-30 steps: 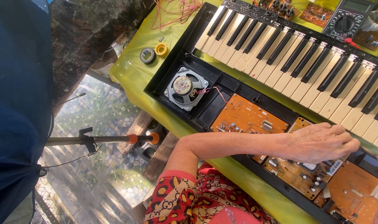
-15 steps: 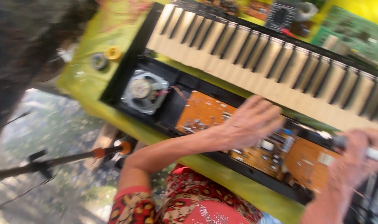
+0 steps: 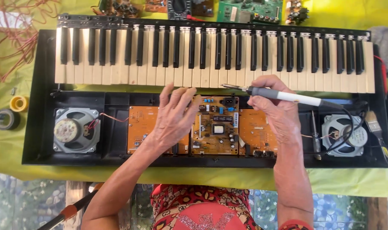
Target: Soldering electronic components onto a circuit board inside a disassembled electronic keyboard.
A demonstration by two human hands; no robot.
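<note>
Keyboard [image 3: 211,55]: opened, lay on the yellow-green cloth.
Circuit boards [image 3: 215,125]: sat in the case below the keys.
Left hand [image 3: 172,119]: fingers spread, rested on the boards.
Right hand [image 3: 275,106]: pinched the soldering iron [image 3: 283,95].
Advice: keep the tip steady — brace the wrist.

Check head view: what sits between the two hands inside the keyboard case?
Head view: between left hand and right hand lies the middle circuit board; the soldering iron tip points over it.
</note>
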